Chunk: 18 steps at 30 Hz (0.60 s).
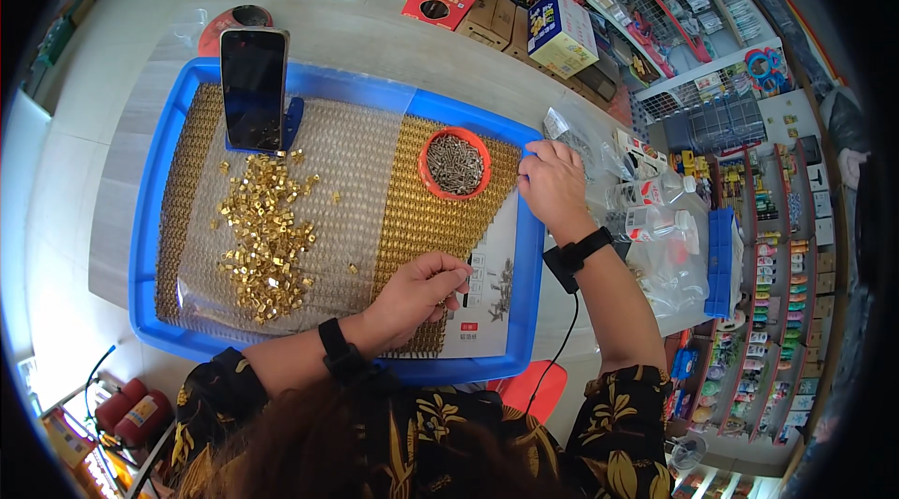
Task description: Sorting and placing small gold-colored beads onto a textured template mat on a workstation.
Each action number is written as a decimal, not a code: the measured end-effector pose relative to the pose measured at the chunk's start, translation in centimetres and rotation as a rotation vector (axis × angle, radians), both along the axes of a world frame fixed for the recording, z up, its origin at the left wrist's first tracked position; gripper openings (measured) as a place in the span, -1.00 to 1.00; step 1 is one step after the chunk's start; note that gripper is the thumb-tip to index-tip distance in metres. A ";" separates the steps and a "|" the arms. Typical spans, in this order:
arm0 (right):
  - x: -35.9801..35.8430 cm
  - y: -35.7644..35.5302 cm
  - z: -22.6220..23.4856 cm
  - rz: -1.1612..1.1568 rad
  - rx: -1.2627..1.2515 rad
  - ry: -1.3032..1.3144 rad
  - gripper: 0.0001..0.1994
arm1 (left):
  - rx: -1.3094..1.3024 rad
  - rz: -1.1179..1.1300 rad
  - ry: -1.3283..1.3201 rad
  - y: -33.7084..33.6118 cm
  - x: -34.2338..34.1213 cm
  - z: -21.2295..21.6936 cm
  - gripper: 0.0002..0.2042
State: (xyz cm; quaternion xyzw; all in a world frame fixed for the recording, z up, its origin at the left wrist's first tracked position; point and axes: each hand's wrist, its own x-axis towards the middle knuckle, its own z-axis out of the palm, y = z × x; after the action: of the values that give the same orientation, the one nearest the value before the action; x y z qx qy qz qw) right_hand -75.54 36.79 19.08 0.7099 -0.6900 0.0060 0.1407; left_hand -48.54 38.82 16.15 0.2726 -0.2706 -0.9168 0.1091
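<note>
A blue tray lies before me, lined with tight rows of small gold metal pieces. Clear plastic film covers their left and middle part, and a loose pile of shiny gold pieces rests on it. Silvery screw-like pins fill an orange bowl standing on the rows. Over the lower right rows, my left hand is closed in a pinch; whatever it holds is too small to name. My right hand has its fingers curled at the rows' upper right corner, their tips partly hidden.
A phone stands upright on a blue holder at the tray's far left. Printed white card shows at the tray's lower right, with grey pin-like shapes. Clear bottles and plastic bags stand right of the tray. A dark cable hangs from my right wristband.
</note>
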 end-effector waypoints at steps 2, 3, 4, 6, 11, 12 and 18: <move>-0.1 0.1 0.0 0.003 0.000 0.007 -0.95 | 0.002 -0.004 0.005 0.0 0.0 0.0 -0.84; -0.2 0.1 0.0 0.003 0.000 0.008 -0.95 | 0.002 -0.005 0.006 0.0 0.0 0.0 -0.84; -0.4 0.2 -0.1 0.013 -0.001 0.003 -0.96 | 0.002 -0.004 0.004 0.0 0.0 0.0 -0.84; -0.4 0.2 0.0 0.035 -0.003 -0.009 -0.96 | 0.002 -0.001 -0.002 0.0 0.0 0.1 -0.85; -0.4 0.8 0.0 0.033 -0.035 -0.046 -0.95 | -0.003 -0.004 -0.011 0.1 -0.1 -0.1 -0.85; -0.3 0.9 0.0 0.038 -0.038 -0.045 -0.95 | -0.004 -0.004 -0.013 0.1 -0.1 -0.1 -0.85; -0.6 1.2 -0.2 0.045 -0.037 -0.041 -0.94 | -0.005 -0.012 -0.029 0.1 -0.1 0.1 -0.85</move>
State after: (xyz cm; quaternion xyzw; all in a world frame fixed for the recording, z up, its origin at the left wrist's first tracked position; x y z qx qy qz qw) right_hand -76.09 37.97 18.93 0.7224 -0.6762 0.0365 0.1397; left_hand -48.66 38.88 16.29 0.2838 -0.2761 -0.9128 0.1003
